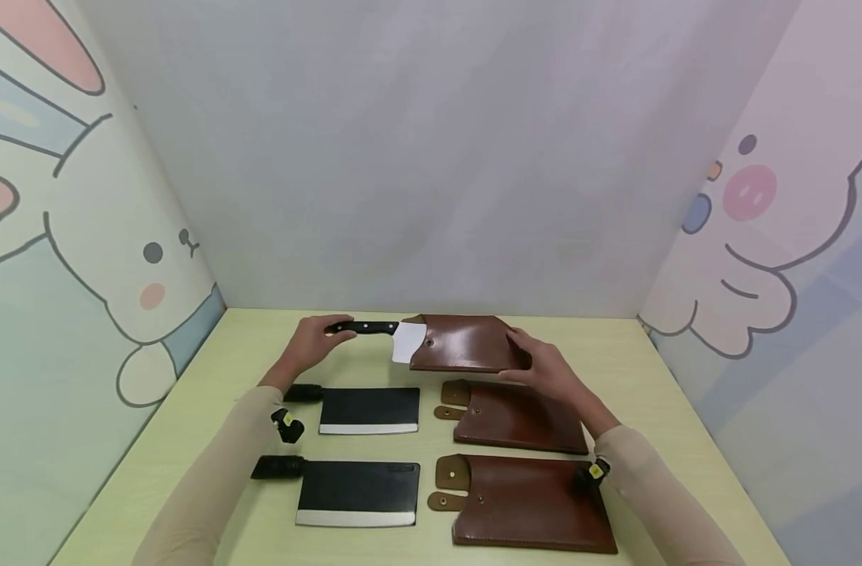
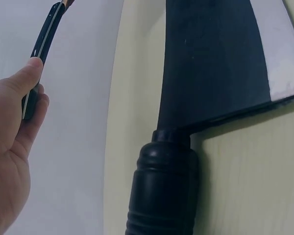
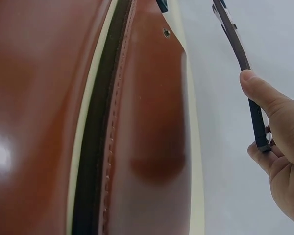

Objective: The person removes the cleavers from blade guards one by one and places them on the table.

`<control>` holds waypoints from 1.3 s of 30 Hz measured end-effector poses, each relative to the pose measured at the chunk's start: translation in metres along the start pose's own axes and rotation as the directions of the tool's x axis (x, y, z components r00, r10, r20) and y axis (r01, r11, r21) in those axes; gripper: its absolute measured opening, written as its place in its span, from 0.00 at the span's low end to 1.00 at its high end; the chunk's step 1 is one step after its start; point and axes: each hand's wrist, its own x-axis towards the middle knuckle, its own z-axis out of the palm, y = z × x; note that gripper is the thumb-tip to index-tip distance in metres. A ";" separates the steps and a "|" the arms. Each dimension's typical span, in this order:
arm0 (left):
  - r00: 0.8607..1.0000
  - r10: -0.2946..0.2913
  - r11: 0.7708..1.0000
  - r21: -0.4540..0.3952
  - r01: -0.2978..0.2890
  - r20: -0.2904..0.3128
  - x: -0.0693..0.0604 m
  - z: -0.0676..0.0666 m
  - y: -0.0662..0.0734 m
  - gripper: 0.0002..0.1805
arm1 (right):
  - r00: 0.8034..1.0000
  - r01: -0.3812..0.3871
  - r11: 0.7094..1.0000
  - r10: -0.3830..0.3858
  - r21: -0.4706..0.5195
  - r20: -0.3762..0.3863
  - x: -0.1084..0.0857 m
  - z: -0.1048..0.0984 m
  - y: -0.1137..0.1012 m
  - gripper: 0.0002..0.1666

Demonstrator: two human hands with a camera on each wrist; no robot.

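Observation:
At the back of the table, my left hand [image 1: 312, 339] pinches the black riveted handle of a cleaver [image 1: 407, 343]; thumb and fingers close on that handle in the left wrist view too. Most of the cleaver's blade is hidden inside a brown leather sheath [image 1: 466, 343], with a bright strip showing near the handle. My right hand [image 1: 544, 363] grips the closed right end of this sheath, thumb on one face and fingers on the other in the right wrist view. Both things are held raised, the handle pointing left.
Two black-bladed cleavers, an upper one [image 1: 370, 409] and a lower one [image 1: 360, 491], lie on the left, handles leftward. Right of them lie two more brown sheaths, one behind [image 1: 516, 417] and one nearer [image 1: 530, 503], straps unfastened. A grey wall [image 1: 431, 196] rises behind the table [image 1: 183, 440].

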 end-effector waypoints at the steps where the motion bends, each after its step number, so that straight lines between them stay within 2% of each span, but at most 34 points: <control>1: 1.000 0.001 1.000 0.004 -0.001 -0.002 -0.001 -0.001 0.000 0.22 | 1.000 0.003 1.000 -0.003 0.001 -0.002 0.000 -0.001 0.000 0.55; 8: 1.000 0.006 1.000 0.018 -0.006 -0.015 -0.005 -0.005 -0.003 0.23 | 1.000 0.017 1.000 -0.016 0.004 -0.007 -0.001 -0.003 0.004 0.55; 15: 1.000 -0.022 0.999 0.027 0.022 0.011 -0.008 -0.011 -0.004 0.24 | 1.000 0.018 1.000 -0.018 0.002 -0.004 -0.002 -0.004 0.006 0.55; 27: 0.999 -0.041 0.998 0.044 0.041 0.007 -0.011 -0.016 -0.011 0.22 | 1.000 0.013 1.000 -0.013 0.024 -0.009 -0.006 -0.007 0.006 0.55; 39: 0.998 -0.064 0.998 0.022 0.064 0.003 -0.016 -0.020 -0.013 0.24 | 1.000 -0.011 1.000 0.011 0.018 -0.012 -0.009 -0.007 0.012 0.55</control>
